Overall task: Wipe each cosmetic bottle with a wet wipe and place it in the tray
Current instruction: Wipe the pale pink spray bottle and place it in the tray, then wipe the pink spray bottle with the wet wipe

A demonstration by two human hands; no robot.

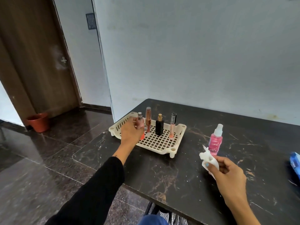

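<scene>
Cosmetic bottles stand upright in the cream perforated plastic tray (162,147), which sits on the dark marble-patterned table (178,176) toward its left end. Largest around me are the pale wall behind the table, the brown wooden door (32,62) at far left and the glossy dark floor, where a terracotta pot (39,121) rests near the door.

My left arm, in a black sleeve (97,189), reaches over the tray's near-left part. My left hand (131,132) has its fingers curled round the pale pink spray bottle with a silver nozzle (140,121), which stands at the left of the row; an orange base shows just below my hand.

My right hand (230,172) hovers over the table's right side, well apart from the tray, its fingers pinching a crumpled white wet wipe (209,159).

Just beyond the wipe, a pink spray bottle with a clear cap (215,141) stands on the table, outside the tray. At the right edge lies a blue packet (295,161), only partly in view.

In the tray, right of the bottle I hold, stand a rose-gold tube (148,120), a black square bottle with a gold nozzle (159,126) and a slim peach gloss tube with a black cap (172,127).
</scene>
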